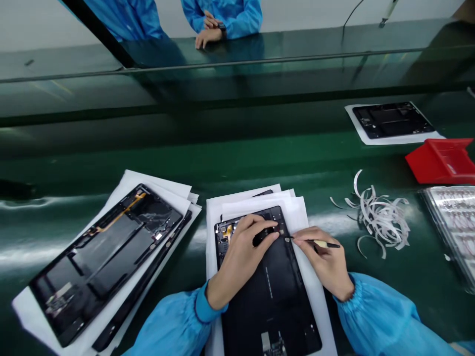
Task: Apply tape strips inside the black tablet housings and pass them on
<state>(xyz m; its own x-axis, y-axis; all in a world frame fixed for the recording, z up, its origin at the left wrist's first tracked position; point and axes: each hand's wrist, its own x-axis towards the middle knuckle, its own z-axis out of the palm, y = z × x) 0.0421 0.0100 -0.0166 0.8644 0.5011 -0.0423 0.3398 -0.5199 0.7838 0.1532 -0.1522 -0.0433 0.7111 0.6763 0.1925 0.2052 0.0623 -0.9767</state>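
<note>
A black tablet housing [269,296] lies open-backed on white paper sheets [256,202], with its circuit parts showing at the upper end. My left hand [241,252] rests on its top area, fingers pinching a small black part [264,236]. My right hand [322,259] holds a slim pointed tool [319,243] with a pale grip and a dark end. Its tip touches or nearly touches the housing's right edge, close to my left fingers. My left hand hides part of the board beneath it.
Another open tablet [106,262] lies on paper to my left, and a third [392,120] farther right. Right of my hands are a pile of white strips [378,221], a red tray [440,160] and a transparent parts tray [454,222]. A co-worker's hands [210,29] rest beyond a glass partition [260,64].
</note>
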